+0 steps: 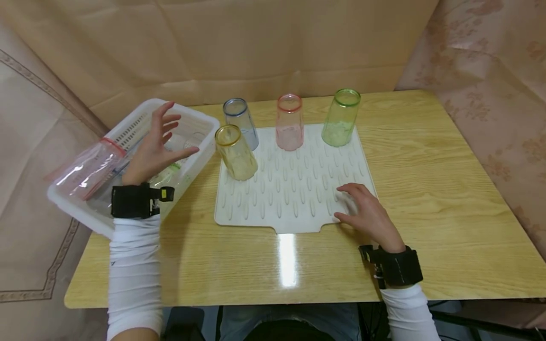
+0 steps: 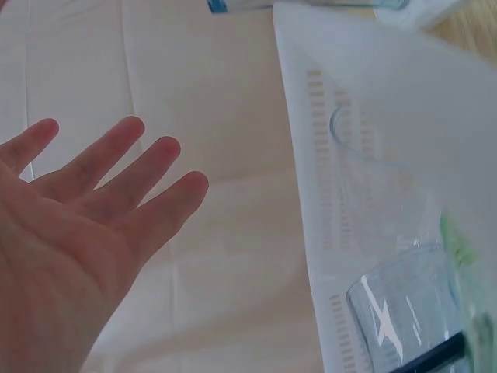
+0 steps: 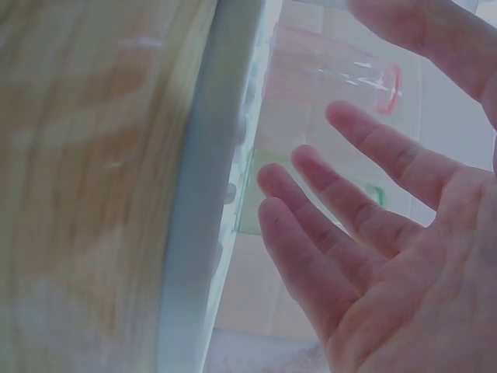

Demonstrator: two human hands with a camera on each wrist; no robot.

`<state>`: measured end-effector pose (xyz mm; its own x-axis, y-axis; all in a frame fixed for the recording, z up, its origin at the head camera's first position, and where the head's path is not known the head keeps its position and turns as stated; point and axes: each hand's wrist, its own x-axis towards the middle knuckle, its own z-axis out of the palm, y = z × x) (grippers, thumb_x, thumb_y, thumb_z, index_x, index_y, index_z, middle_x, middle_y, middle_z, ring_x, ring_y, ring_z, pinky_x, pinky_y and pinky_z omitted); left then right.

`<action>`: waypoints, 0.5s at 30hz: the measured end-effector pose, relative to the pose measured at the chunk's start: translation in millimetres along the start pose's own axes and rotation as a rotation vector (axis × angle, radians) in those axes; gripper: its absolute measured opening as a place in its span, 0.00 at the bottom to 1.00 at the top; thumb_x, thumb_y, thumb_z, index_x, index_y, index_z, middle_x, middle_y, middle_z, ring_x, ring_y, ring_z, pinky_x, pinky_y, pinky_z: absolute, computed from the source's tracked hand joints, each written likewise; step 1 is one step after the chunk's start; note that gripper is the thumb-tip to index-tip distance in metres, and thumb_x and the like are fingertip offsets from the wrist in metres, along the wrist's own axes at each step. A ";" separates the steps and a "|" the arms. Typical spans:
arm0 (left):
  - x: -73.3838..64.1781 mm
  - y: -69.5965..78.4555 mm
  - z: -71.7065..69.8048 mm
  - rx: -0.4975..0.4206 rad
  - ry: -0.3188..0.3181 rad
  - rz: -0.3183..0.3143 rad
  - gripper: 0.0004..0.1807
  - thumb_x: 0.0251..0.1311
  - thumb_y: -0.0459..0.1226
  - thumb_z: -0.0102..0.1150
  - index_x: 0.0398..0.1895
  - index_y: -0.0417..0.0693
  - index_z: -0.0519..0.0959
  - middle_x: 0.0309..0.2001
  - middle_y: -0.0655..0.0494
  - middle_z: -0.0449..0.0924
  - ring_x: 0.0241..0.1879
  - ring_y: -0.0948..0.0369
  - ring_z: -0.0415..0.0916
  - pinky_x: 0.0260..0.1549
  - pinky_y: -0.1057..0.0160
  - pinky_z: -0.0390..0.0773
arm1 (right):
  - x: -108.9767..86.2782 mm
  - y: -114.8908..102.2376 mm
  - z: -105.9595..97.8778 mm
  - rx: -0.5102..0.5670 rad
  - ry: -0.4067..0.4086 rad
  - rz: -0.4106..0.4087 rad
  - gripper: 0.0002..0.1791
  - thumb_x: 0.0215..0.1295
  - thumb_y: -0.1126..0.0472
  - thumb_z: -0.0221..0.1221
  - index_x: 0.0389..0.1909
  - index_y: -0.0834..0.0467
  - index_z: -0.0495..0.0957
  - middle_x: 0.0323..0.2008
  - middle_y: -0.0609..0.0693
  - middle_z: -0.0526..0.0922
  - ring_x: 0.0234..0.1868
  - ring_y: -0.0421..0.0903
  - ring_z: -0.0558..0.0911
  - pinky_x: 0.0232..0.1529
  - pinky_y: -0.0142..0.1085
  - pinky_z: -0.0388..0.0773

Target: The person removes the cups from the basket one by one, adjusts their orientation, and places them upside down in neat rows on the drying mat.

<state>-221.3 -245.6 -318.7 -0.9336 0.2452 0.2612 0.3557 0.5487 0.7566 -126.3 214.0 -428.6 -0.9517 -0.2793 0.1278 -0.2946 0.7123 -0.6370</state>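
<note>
My left hand (image 1: 153, 149) is raised over the white plastic basket (image 1: 210, 130), fingers spread and thumb out, holding nothing. In the left wrist view its palm shows bare beside the basket's wall. My right hand (image 1: 368, 215) hovers by the lower right corner of the white ridged mat (image 1: 294, 213), fingers loosely bent around air. On that mat stand a yellow glass (image 1: 237, 156), a blue-rimmed glass (image 1: 244, 124), a pink glass (image 1: 290, 124) and a green glass (image 1: 341, 118). The yellow one stands nearest the basket. In the right wrist view, the pink and green glasses appear beyond my fingers.
Inside the basket lie a clear bag with a red strip (image 1: 95, 166) and a clear glass vessel (image 2: 411, 303); other contents are partly hidden by my left hand. The wooden table (image 1: 439, 199) ends at curtains behind and on the right.
</note>
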 end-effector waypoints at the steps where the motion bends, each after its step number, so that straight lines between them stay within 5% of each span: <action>1: -0.3 0.0 -2.3 0.006 0.005 0.000 0.56 0.49 0.32 0.73 0.75 0.62 0.45 0.67 0.40 0.59 0.67 0.46 0.57 0.65 0.45 0.54 | 0.2 -0.1 0.1 0.001 0.000 -0.001 0.32 0.51 0.65 0.71 0.57 0.66 0.72 0.58 0.64 0.69 0.60 0.62 0.69 0.55 0.58 0.68; 15: -8.5 -4.7 -29.9 0.135 0.029 0.025 0.34 0.57 0.25 0.63 0.68 0.39 0.62 0.64 0.37 0.65 0.65 0.44 0.59 0.66 0.44 0.53 | 2.8 -1.5 0.4 0.004 -0.012 0.011 0.32 0.51 0.65 0.71 0.58 0.66 0.72 0.58 0.64 0.69 0.60 0.61 0.68 0.55 0.57 0.68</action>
<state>-216.3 -274.2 -306.6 -0.9247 0.2375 0.2976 0.3791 0.6462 0.6624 -128.4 211.9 -427.6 -0.9539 -0.2786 0.1117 -0.2833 0.7127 -0.6417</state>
